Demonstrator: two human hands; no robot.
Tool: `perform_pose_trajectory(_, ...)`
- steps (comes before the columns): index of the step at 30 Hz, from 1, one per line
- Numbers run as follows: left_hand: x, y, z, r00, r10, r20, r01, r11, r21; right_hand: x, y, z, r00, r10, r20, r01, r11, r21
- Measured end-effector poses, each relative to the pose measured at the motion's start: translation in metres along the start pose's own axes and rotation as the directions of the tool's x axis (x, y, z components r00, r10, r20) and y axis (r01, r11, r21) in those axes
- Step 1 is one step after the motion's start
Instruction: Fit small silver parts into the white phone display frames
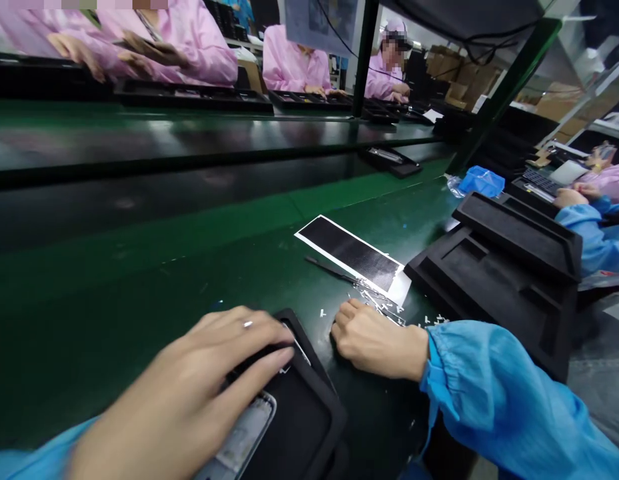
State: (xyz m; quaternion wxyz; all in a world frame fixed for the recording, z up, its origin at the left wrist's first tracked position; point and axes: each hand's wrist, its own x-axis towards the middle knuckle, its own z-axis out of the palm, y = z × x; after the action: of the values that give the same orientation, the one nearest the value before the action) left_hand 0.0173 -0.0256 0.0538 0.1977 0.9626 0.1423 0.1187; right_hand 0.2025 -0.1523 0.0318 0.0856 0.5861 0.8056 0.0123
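My left hand [199,387] lies flat with its fingers stretched over a black foam tray [314,413] at the near edge of the green bench. A silver-edged device [244,437] sits in that tray, partly under my palm. My right hand [374,340] rests on the bench just right of the tray, fingers curled under into a loose fist; what they hold, if anything, is hidden. Small white scraps [384,308] lie scattered beside its knuckles. Thin dark tweezers [329,269] lie beyond it, next to a black sheet with a white border [352,253].
A stack of black foam trays [509,267] stands to the right. A blue bag [482,180] lies farther back. A green conveyor belt [189,140] carries a dark tray [392,160]. People in pink coats work across it; a blue-sleeved co-worker [589,227] sits at right.
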Motion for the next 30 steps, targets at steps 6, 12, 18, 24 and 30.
perform_pose_trajectory(6,0.072,0.041,0.023,0.914,-0.052,0.402,-0.051,0.969,0.241,-0.005,0.013,0.003,0.982,0.185,-0.039,-0.178,0.975,0.134)
perform_pose_trajectory(12,0.099,0.040,0.055,0.809,-0.049,0.586,-0.089,0.975,0.204,-0.020,0.017,0.007,0.923,0.367,-0.118,-0.334,0.914,0.230)
perform_pose_trajectory(18,0.094,0.037,0.062,0.806,0.010,0.592,-0.108,0.985,0.132,-0.030,0.012,0.018,0.895,0.412,-0.171,-0.326,0.866,0.379)
perform_pose_trajectory(24,0.092,0.036,0.059,0.852,0.095,0.515,-0.105,0.994,-0.010,-0.024,0.001,0.029,0.901,0.380,-0.210,-0.236,0.835,0.498)
perform_pose_trajectory(30,0.087,0.050,0.019,0.938,0.125,0.322,-0.042,0.967,-0.253,-0.024,-0.003,0.015,0.866,0.419,-0.272,-0.150,0.736,0.660)
